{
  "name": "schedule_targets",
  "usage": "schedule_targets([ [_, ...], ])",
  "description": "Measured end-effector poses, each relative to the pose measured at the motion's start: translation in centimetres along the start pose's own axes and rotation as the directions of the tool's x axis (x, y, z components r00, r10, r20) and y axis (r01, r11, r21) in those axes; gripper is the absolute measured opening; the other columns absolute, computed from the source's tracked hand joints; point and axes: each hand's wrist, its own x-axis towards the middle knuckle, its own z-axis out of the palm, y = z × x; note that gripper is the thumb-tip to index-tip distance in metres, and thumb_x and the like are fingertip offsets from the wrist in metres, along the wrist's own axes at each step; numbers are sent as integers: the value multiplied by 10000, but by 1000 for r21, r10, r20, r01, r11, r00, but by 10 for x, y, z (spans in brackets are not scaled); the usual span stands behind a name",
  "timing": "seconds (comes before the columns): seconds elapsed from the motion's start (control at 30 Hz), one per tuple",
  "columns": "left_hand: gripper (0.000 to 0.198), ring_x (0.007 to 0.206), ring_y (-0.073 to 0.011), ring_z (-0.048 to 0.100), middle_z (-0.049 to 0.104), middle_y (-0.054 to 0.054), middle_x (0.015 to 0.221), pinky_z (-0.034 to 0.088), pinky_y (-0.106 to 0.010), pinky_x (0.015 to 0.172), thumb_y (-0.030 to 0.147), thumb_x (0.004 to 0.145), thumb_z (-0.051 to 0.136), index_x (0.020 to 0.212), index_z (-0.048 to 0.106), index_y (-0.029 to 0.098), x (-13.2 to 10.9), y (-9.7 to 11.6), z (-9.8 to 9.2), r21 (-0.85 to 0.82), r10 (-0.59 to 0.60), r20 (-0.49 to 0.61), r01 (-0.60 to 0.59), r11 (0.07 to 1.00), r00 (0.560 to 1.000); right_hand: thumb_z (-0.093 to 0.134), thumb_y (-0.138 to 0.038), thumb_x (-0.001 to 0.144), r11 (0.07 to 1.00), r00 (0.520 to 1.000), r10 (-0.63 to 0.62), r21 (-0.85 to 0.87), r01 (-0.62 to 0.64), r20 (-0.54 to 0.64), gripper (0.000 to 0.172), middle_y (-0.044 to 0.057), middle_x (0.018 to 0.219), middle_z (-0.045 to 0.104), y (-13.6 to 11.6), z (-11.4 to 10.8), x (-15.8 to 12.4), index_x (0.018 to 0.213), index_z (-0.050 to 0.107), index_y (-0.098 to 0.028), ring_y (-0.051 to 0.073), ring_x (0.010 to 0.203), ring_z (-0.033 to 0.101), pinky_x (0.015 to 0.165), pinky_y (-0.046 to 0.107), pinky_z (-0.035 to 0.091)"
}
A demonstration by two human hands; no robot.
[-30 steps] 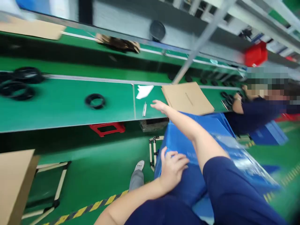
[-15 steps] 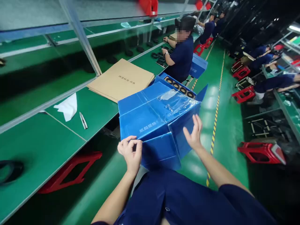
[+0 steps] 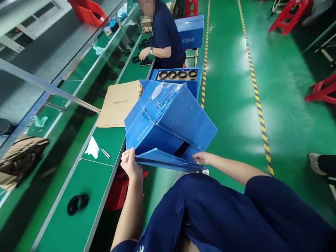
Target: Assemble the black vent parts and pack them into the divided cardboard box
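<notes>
A blue corrugated box (image 3: 183,115) is tilted in front of my body, with clear tape across its upper face and a lower flap swung out toward me. The fingers of my left hand (image 3: 131,163) are closed on the left corner of that flap. At the flap's right end, my right hand (image 3: 204,158) has its fingers together against the box, beside the gap between flap and wall. The fingertips there are partly hidden. What the box holds inside cannot be seen.
On the green bench lie flat brown cardboard sheets (image 3: 119,103), a white scrap (image 3: 92,147), a utility knife (image 3: 105,153) and a black ring (image 3: 77,204). Beyond the box stands an open blue carton (image 3: 194,87) of black rings. A co-worker (image 3: 168,38) sits further along the bench.
The box has tipped and its near flap has opened outward. My right hand has gone from spread beside the box down to the flap's right end. The view has turned.
</notes>
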Motion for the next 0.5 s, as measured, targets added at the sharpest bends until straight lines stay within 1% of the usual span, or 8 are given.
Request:
schedule_targets([
  [0.07, 406, 881, -168, 536, 537, 3, 775, 430, -357, 959, 439, 627, 806, 545, 498, 187, -2, 2, 8, 7, 6, 4, -6, 1000, 1000, 658, -142, 865, 979, 981, -145, -128, 161, 125, 243, 140, 1168, 743, -3, 14, 7, 1092, 738, -175, 270, 1145, 696, 983, 403, 568],
  [0.13, 391, 872, -172, 531, 516, 5, 772, 439, -363, 937, 456, 613, 781, 564, 499, 190, -1, 3, 15, 50, 9, 18, -10, 999, 1000, 616, -74, 862, 925, 940, -287, -201, 322, 187, 398, 175, 1441, 611, -9, 22, 15, 1239, 708, -163, 294, 1407, 520, 1170, 436, 436],
  [0.2, 376, 872, -179, 529, 503, 6, 782, 446, -368, 909, 476, 617, 748, 593, 499, 195, 2, 3, 21, 98, 15, 17, -17, 995, 1000, 532, -44, 898, 820, 876, -426, -313, 479, 225, 495, 207, 1599, 438, -11, 21, 20, 1377, 633, -121, 297, 1544, 325, 1270, 463, 284],
  [0.23, 369, 872, -181, 526, 503, 7, 788, 446, -366, 897, 480, 611, 742, 608, 505, 196, 3, 3, 24, 111, 17, 12, -18, 994, 1000, 477, -37, 922, 734, 836, -492, -399, 549, 243, 518, 220, 1626, 389, -11, 17, 23, 1422, 595, -100, 292, 1563, 283, 1285, 469, 246],
  [0.33, 378, 869, -179, 518, 524, 6, 807, 437, -351, 865, 484, 566, 761, 637, 531, 193, 3, 3, 30, 117, 4, 9, -5, 993, 1000, 395, -3, 927, 472, 734, -614, -611, 635, 289, 539, 246, 1557, 468, -9, 2, 28, 1428, 583, -64, 285, 1515, 371, 1276, 473, 263],
  [0.37, 392, 860, -177, 515, 527, 7, 803, 435, -348, 853, 493, 554, 770, 641, 536, 191, 2, 4, 31, 124, -2, 20, -1, 992, 1000, 411, 6, 911, 444, 723, -626, -630, 638, 291, 524, 232, 1499, 536, -9, -2, 29, 1382, 622, -80, 277, 1476, 428, 1263, 461, 292],
  [0.43, 434, 832, -171, 509, 519, 12, 776, 434, -346, 837, 531, 546, 783, 634, 528, 191, -3, 7, 32, 159, -6, 67, -5, 987, 998, 477, -23, 908, 481, 723, -630, -589, 650, 282, 425, 174, 1361, 651, -11, -8, 29, 1250, 698, -146, 253, 1371, 532, 1215, 436, 373],
  [0.5, 475, 811, -167, 508, 514, 17, 742, 438, -347, 842, 570, 547, 796, 611, 516, 193, -9, 13, 28, 211, -3, 140, -26, 977, 990, 571, -159, 962, 502, 707, -653, -544, 673, 272, 246, 119, 1257, 696, -14, -12, 27, 1166, 708, -173, 238, 1246, 610, 1128, 452, 465],
])
